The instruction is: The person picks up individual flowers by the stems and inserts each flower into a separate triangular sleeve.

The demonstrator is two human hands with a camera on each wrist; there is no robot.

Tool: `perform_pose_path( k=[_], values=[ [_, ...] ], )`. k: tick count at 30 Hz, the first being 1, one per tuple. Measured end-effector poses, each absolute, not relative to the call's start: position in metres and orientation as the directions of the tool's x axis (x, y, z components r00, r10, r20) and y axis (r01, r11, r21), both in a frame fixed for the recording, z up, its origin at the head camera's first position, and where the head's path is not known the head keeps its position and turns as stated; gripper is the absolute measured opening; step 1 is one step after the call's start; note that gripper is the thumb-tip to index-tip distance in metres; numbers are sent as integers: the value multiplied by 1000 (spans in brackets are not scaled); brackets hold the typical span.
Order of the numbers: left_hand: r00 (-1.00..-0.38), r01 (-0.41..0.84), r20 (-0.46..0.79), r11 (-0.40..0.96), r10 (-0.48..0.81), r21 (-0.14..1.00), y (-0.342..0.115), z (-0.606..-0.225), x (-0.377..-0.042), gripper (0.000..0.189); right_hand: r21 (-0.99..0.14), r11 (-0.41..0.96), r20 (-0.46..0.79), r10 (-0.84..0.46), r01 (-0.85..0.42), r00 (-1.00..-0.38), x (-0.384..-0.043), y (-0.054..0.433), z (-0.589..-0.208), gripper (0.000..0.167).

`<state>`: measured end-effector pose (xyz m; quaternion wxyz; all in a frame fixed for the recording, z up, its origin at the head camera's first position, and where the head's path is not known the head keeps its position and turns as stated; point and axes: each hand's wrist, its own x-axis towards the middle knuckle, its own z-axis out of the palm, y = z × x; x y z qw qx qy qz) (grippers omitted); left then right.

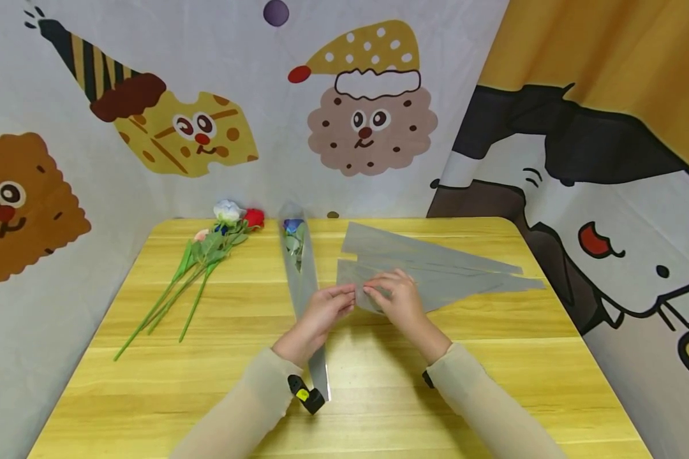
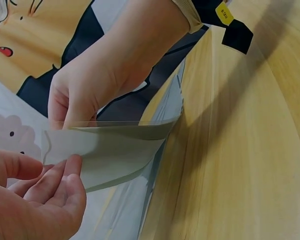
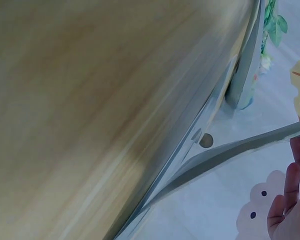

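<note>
A flat, see-through grey flower sleeve (image 1: pixel 459 290) lies on the table, its wide end towards my left hand (image 1: pixel 328 310). That hand pinches the corner of the wide end between thumb and fingers. My right hand (image 1: pixel 400 298) pinches the same end a little further right, with curled fingers and thumb. In the left wrist view the lifted end of the sleeve (image 2: pixel 110 155) stretches between both hands, raised off the table and bowed. Beneath my left forearm lies another sleeve (image 1: pixel 306 290) with a blue rose (image 1: pixel 293 225) inside.
A further grey sleeve (image 1: pixel 419 245) lies just behind the handled one. At the left is a bunch of artificial flowers: a white rose (image 1: pixel 228 210), a red rose (image 1: pixel 254 218), a pink one (image 1: pixel 201 235) and green stems (image 1: pixel 161 306). A printed cloth (image 1: pixel 275 115) hangs behind the wooden table (image 1: pixel 379 408).
</note>
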<state>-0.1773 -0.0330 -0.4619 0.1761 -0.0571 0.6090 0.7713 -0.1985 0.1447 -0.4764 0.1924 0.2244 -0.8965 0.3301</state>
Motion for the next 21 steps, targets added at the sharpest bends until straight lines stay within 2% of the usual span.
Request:
perform_pose_path(
  k=[14,21],
  values=[
    [-930,-340,-295,-209,219,917,-31,-467,-174,33,-498,693,516,-247,-522,-820,-196,145,-478,6],
    [-945,-321,-301,-175,132,931,-34,-469,-176,37,-499,662,536,-271,-559,-799,-197,144,-477,6]
  ],
)
